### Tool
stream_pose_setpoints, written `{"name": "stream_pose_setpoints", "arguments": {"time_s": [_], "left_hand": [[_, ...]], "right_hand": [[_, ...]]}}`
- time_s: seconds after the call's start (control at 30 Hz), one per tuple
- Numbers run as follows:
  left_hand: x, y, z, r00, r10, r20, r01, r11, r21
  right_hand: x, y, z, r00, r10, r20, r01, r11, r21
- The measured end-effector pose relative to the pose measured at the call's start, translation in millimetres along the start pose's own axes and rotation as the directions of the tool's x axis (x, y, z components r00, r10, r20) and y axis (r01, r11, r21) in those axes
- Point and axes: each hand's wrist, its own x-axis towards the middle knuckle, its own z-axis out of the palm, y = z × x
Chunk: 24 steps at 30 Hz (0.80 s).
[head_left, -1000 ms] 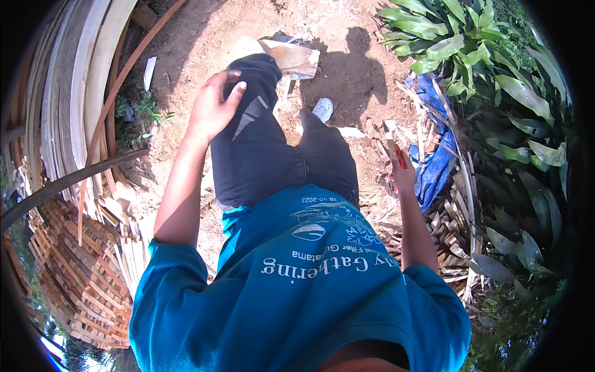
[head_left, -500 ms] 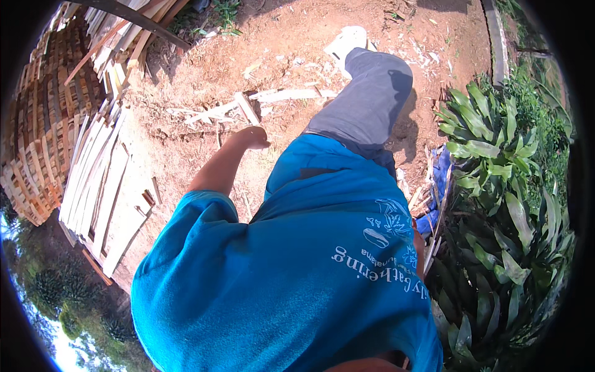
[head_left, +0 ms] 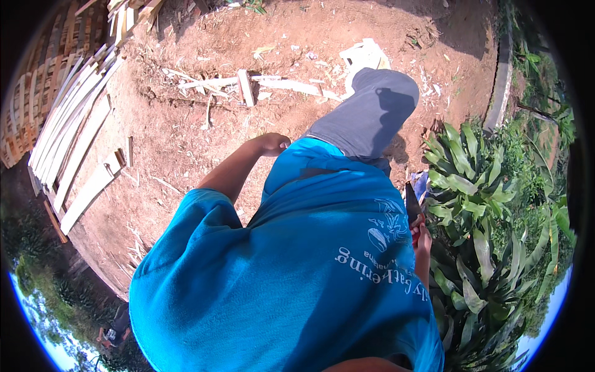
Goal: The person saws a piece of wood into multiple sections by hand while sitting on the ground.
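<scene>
My left hand (head_left: 273, 144) hangs beside my waist with its fingers curled in. Nothing shows in it, and bare soil lies beneath. At my right side, partly behind my blue shirt (head_left: 297, 248), my right hand (head_left: 423, 234) is closed around the reddish grip of a dark-bladed hand tool (head_left: 411, 201). Its blade points forward, away from me. Most of the grip is hidden by my fingers and the shirt, so the exact kind of tool cannot be told.
Stacked sawn planks (head_left: 74, 130) lie on the left. Wood offcuts (head_left: 246, 88) and chips are scattered on the reddish soil ahead, beside my light shoe (head_left: 365, 57). Broad-leaved plants (head_left: 471, 186) crowd my right side, with a concrete edge (head_left: 501, 80) beyond. A person (head_left: 113, 335) appears far left.
The plank stacks have shifted left in view. My left hand has swung slightly back toward my waist. My right hand and the dark blade have come into sight beside my shirt.
</scene>
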Motion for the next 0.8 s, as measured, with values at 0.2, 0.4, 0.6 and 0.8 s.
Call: {"name": "stream_pose_setpoints", "arguments": {"time_s": [0.2, 0.4, 0.6, 0.8], "left_hand": [[-29, -16, -30, 0.967, -0.219, -0.131, 0.217, 0.976, -0.033], [-14, -26, -102, 0.942, -0.312, -0.128, 0.322, 0.944, 0.071], [50, -11, -205, 0.956, -0.157, -0.250, 0.177, 0.982, 0.061], [308, 56, -332, 0.912, 0.042, -0.408, 0.155, 0.886, 0.437]], "right_hand": [[24, -39, 33, 0.996, -0.057, 0.071, 0.054, 0.998, 0.042], [39, -46, 71, 0.991, -0.067, 0.119, 0.060, 0.996, 0.063], [100, -51, 135, 0.996, -0.093, -0.012, 0.093, 0.995, 0.029], [285, -152, 334, 0.713, -0.655, -0.250, 0.243, 0.565, -0.788]]}}
